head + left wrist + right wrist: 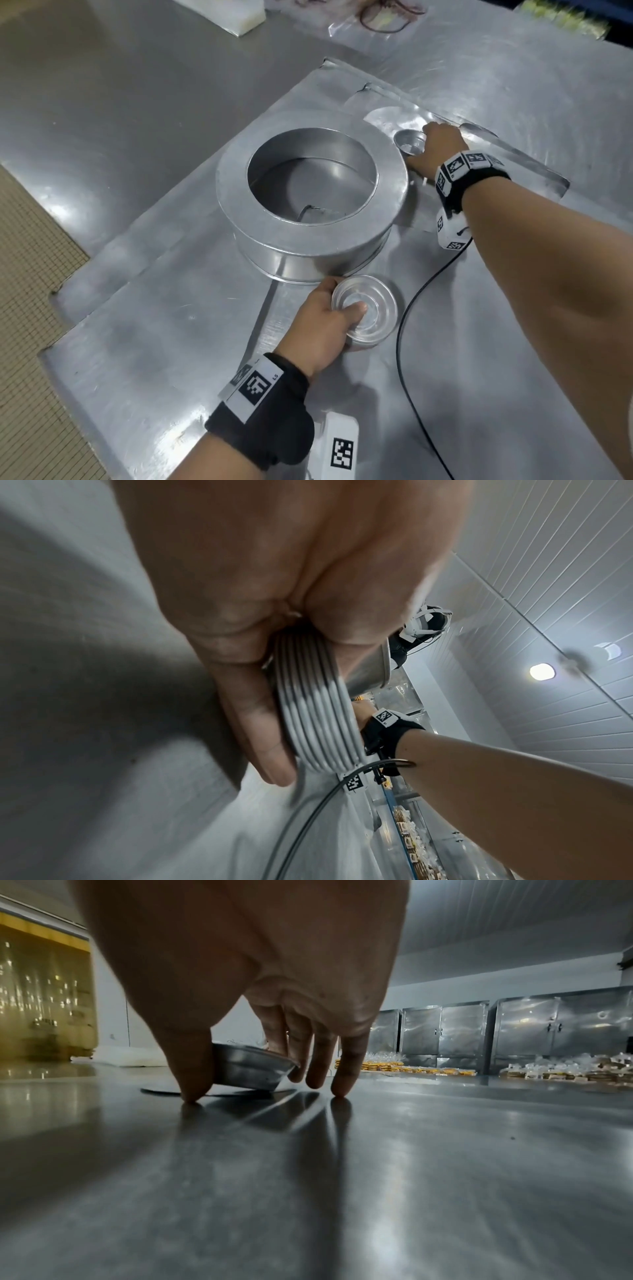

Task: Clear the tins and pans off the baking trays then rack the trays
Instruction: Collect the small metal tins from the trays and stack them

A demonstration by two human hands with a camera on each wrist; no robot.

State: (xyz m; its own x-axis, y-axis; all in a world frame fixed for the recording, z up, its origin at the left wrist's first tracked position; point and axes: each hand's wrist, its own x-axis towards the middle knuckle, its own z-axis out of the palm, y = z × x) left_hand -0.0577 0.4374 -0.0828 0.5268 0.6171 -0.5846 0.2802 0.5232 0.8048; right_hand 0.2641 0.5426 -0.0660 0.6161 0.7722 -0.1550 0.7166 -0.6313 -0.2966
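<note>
A large round pan (pixel 311 192) with a wide flat rim stands in the middle of a baking tray (pixel 164 329). In front of it my left hand (pixel 329 315) grips a stack of several small round tins (pixel 364 313), thumb inside the top tin; the left wrist view shows the stacked rims (pixel 315 718) between thumb and fingers. Behind the pan my right hand (pixel 428 147) pinches one small tin (pixel 409 142) between thumb and fingers. In the right wrist view this tin (pixel 250 1069) is tilted, one side lifted off the tray, above a flat metal disc (pixel 219 1092).
Two or three trays lie stacked and offset on the steel table (pixel 102 102). A black cable (pixel 404 329) crosses the tray on the right. A white block (pixel 236 13) and plastic bags (pixel 376 17) lie at the far edge. Steel cabinets (pixel 514 1028) stand beyond.
</note>
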